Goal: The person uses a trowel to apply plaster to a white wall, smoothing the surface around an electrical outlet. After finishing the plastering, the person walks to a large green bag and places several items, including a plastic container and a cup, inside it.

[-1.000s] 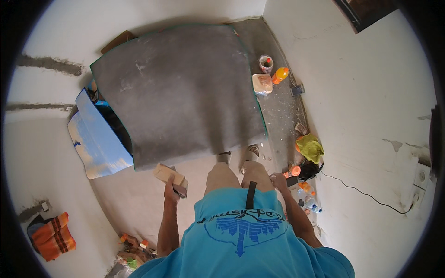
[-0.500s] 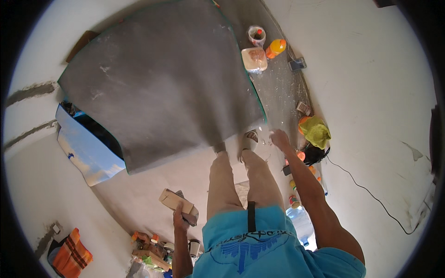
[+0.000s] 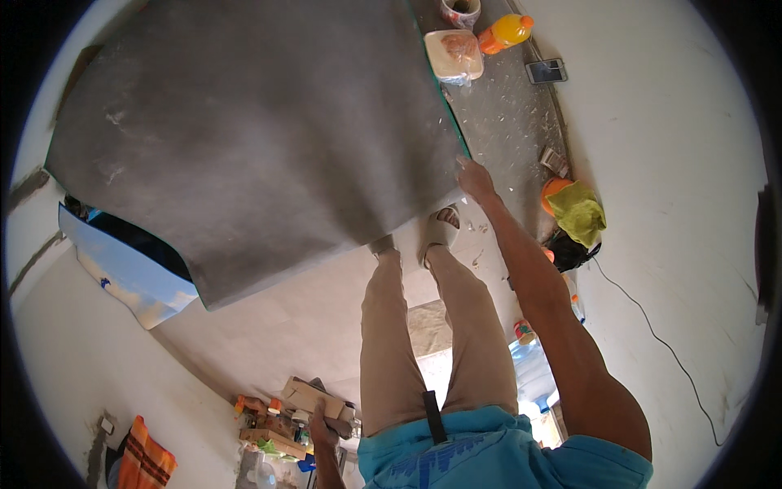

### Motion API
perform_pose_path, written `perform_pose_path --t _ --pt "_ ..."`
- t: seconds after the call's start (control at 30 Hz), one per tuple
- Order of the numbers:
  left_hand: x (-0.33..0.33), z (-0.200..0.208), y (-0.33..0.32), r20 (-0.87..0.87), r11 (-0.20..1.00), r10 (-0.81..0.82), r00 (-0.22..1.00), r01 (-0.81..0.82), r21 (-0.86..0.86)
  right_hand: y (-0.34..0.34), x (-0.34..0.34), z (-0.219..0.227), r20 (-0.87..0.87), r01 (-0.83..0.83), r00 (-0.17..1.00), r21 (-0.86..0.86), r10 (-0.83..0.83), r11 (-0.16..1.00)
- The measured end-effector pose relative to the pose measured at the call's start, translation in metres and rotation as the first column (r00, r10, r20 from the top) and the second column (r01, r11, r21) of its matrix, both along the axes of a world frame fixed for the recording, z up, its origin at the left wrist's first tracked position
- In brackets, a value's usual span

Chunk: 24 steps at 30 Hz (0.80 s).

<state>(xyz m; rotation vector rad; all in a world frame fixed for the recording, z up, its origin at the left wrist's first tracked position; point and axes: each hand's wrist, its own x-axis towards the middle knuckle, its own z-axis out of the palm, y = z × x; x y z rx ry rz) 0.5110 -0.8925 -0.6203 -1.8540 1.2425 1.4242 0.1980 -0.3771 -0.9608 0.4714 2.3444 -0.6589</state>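
Note:
A large dark grey sheet with a thin green edge spreads in front of me. My right hand is at its near right corner, the fingers closed on the edge. Low on the left, my left hand grips a tan, flat rectangular block together with a dark grey piece that shows behind and beside it. The fingers of that hand are partly hidden by what it holds.
A food container, an orange drink bottle and a phone lie along the right wall. Nearer are a yellow-green cloth and a black cord. A sky-patterned panel leans at left. Assorted goods stand lower left.
My right hand has moved forward and left onto the sheet's corner. My left hand has lowered toward me, still holding the tan block. The view has shifted.

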Motion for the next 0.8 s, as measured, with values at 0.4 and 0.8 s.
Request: perform_pose_path --t 0.4,0.8 --pt "0.017 -0.017 -0.005 0.033 0.999 -0.035 0.999 0.034 0.04 -0.013 -0.07 -0.048 -0.061 -0.241 0.963 0.231 0.262 0.943" --pt "0.008 -0.028 0.006 0.109 0.998 -0.066 0.992 0.066 0.006 -0.001 -0.068 -0.125 0.216 -0.139 0.972 0.226 0.09 0.964"
